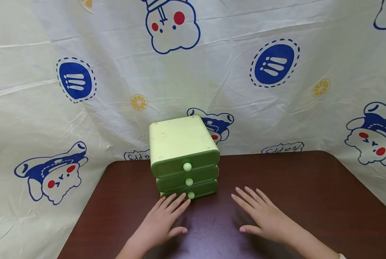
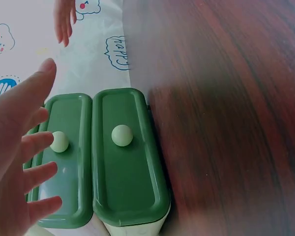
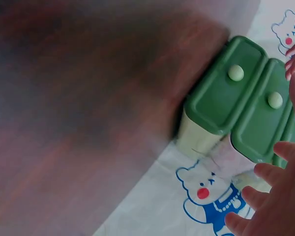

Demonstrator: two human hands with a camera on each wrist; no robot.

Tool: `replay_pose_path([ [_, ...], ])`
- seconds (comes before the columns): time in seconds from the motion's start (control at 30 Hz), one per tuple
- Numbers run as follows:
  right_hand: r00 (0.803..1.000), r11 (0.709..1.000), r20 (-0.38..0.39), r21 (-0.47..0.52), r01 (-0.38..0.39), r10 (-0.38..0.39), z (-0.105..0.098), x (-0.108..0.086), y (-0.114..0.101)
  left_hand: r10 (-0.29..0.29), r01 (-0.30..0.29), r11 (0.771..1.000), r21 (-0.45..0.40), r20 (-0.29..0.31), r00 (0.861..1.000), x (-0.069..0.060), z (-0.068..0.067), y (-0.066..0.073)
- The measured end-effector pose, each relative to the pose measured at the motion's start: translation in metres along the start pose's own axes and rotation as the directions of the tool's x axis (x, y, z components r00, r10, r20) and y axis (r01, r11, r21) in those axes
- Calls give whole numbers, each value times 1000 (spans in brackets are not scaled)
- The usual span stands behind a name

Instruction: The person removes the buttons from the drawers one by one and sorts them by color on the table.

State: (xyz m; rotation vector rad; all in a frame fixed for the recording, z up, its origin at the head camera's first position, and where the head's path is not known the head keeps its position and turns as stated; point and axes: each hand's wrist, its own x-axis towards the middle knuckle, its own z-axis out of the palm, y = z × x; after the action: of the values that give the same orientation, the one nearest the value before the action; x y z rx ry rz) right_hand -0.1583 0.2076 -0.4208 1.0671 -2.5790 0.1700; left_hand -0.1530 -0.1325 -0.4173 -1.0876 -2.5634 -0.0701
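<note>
A small drawer cabinet (image 1: pixel 181 138) with a cream body and three green drawer fronts stands on the table, each front bearing a round pale green knob (image 1: pixel 187 166). All three drawers look closed. In the head view my left hand (image 1: pixel 162 221), fingers spread, hovers in front of the lowest drawer and overlaps its left part. Whether it touches the drawer cannot be told there; the left wrist view shows the fingers apart from the knobs (image 2: pixel 122 135). To the right of the cabinet, my right hand (image 1: pixel 267 217) is held out with fingers extended, holding nothing.
The dark red-brown wooden table (image 1: pixel 293 180) has rounded back corners. Behind and beside it hangs a white cloth (image 1: pixel 225 90) printed with cartoon bears, blue badges and orange slices. The cabinet stands close to the table's back edge, near the cloth.
</note>
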Motion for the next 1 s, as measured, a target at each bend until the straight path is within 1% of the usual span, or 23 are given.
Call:
replay_pose_path([
  [0.17,1000,1000,-16,-1,-5,5,-8,7,1,6,-6,1000,13,-31,1000,1,-1,-3],
  [0.27,999,1000,-32,6,6,-6,-10,11,1,16,-15,1000,20,-77,997,2,-3,-5],
  [0.43,998,1000,-57,18,25,-24,-14,20,0,25,-20,999,36,-173,985,3,-6,-7],
  [0.53,998,999,-63,28,29,-27,-16,25,-2,2,6,999,38,-202,979,3,-9,-9],
  [0.63,998,999,-60,43,27,-25,-18,31,-4,-15,23,999,33,-238,971,4,-12,-11],
  [0.73,998,998,-53,58,20,-17,-20,36,-4,-18,27,999,28,-290,957,5,-13,-14],
  [0.83,998,998,-56,69,9,-5,-22,42,-3,-34,39,999,6,-336,941,5,-14,-17],
  [0.93,998,997,-69,74,9,-4,-24,49,-2,-56,53,998,-20,-393,918,6,-15,-20],
  [1.0,997,997,-81,80,15,-9,-25,54,-2,-67,62,998,-26,-439,896,7,-16,-22],
])
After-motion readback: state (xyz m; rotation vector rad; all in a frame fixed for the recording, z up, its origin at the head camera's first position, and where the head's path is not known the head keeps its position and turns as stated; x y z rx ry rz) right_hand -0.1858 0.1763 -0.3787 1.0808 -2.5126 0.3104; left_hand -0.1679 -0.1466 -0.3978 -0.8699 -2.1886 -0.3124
